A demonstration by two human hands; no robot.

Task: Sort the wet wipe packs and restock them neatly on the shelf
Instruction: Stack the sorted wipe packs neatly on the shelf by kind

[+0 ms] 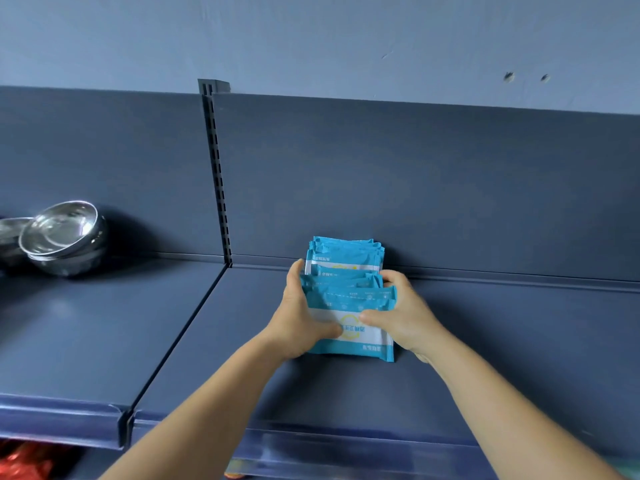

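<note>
Left hand point(304, 317): mine, clamped on the left edge of the fanned row of blue-and-white plastic wet wipe packs point(349, 299), thumb laid across the nearest pack's white face. Right hand point(398, 313): clamped on the row's right edge, thumb likewise on top. Packs: on the dark blue metal shelf point(519, 341), overlapping, row running from near me away to the back panel, farthest packs leaning against it. Both hands equally near, the row squarely between them. Judgement: next squeeze should push inward and farther back. Left bay: stacked steel bowls point(60, 237).
</note>
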